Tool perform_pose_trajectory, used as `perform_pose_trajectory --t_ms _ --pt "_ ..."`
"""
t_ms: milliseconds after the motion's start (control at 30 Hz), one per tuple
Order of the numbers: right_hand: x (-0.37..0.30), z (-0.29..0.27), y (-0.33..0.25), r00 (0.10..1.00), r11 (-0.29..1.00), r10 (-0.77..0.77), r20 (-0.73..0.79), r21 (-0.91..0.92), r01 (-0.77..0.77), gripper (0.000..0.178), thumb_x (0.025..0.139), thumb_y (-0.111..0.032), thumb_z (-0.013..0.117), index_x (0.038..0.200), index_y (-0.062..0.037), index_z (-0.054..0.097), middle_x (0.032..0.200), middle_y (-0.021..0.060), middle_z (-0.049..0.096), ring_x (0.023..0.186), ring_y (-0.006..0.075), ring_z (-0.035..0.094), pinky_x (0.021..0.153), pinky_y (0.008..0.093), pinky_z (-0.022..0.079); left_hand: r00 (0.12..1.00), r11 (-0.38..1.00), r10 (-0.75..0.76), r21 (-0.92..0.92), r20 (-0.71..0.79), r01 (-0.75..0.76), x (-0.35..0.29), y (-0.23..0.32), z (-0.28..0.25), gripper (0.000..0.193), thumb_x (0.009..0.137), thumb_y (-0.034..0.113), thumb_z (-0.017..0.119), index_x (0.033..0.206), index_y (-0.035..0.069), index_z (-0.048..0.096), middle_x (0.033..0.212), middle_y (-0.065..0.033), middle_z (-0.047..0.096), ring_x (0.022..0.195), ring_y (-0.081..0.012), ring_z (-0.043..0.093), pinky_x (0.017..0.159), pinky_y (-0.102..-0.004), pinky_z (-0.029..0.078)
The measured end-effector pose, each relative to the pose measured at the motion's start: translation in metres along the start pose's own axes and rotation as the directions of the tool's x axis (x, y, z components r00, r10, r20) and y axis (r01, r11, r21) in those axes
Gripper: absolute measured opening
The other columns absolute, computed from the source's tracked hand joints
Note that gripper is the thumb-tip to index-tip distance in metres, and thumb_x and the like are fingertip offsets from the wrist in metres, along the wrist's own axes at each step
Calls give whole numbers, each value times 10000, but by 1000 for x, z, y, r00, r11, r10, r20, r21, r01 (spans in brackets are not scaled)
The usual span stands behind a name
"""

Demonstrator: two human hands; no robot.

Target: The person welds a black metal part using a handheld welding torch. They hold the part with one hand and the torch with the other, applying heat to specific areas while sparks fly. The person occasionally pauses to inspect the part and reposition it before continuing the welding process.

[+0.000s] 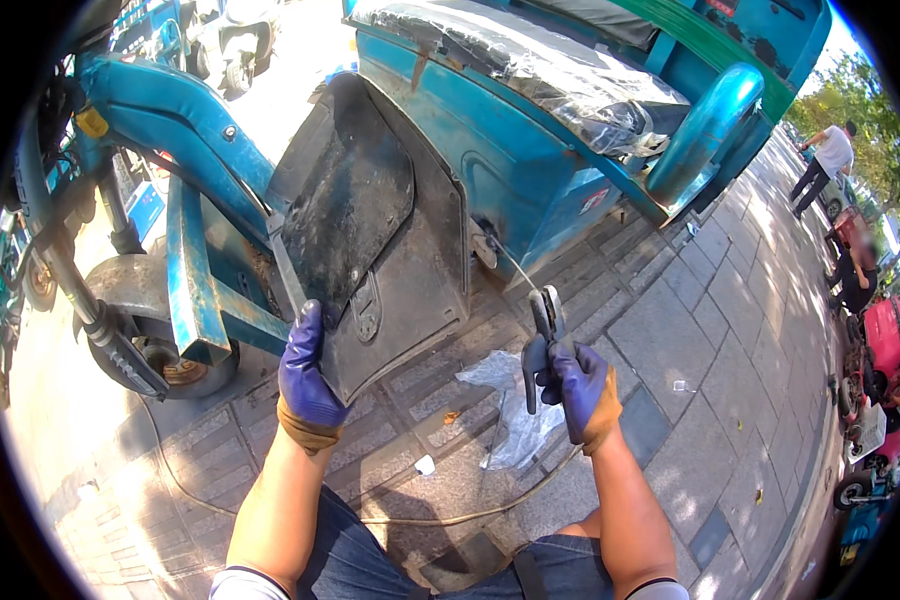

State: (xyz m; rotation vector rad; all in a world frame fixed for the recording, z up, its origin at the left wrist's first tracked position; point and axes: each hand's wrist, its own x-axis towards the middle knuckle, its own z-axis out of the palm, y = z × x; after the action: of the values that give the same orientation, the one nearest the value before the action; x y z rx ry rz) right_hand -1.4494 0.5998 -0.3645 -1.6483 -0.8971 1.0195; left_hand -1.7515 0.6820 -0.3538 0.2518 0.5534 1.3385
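My left hand [311, 372], in a purple-coated glove, is closed on the lower left edge of a dark grey, dirty floor mat [425, 265]. The mat is tilted up against a blue cargo tricycle [425, 105]. In the same kind of glove, my right hand [584, 388] grips a welding electrode holder [548, 318]. Its black lever [530, 375] stands apart from the body. A thin welding rod [516, 264] sticks out of the holder's jaw toward the tricycle's lower front corner, beside the mat's right edge. Whether the tip touches metal I cannot tell.
A cable [450, 520] crosses the paving before my legs, toward my right hand. Crumpled clear plastic [520, 420] lies between my hands. The tricycle's front wheel [140, 300] and blue frame [198, 290] stand left. People and a red vehicle [885, 335] are far right.
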Motion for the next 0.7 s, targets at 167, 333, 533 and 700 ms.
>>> perform_pose_trajectory --t_ms 167,333,533,700 --pt "7 -3 15 995 995 -96 -19 -30 95 376 969 -326 661 1030 45 669 795 97 686 636 150 635 592 290 514 969 955 94 253 228 -152 -4 -7 0 253 1002 221 658 1189 52 641 1055 -44 704 917 -161 684 828 -322 564" --pt "28 -19 83 879 861 -477 0 -200 468 280 868 -220 667 1050 -8 682 948 128 700 871 302 638 810 401 501 966 707 11 682 257 -190 -14 -14 -5 202 951 248 744 980 62 672 835 62 617 781 -58 542 685 -250 449" --pt "46 -34 121 792 617 -599 121 -560 553 259 812 -178 662 1024 -31 683 952 146 689 896 378 611 841 449 480 975 531 -19 828 222 -179 -12 -17 -4 255 932 290 766 920 58 663 798 67 578 762 -51 497 667 -257 438" --pt "29 -21 67 816 737 -568 106 -377 561 300 867 -215 691 1063 13 681 891 125 718 784 311 653 753 397 523 974 660 3 731 228 -174 -12 -16 1 198 952 244 741 964 57 677 827 57 622 774 -54 541 678 -255 459"
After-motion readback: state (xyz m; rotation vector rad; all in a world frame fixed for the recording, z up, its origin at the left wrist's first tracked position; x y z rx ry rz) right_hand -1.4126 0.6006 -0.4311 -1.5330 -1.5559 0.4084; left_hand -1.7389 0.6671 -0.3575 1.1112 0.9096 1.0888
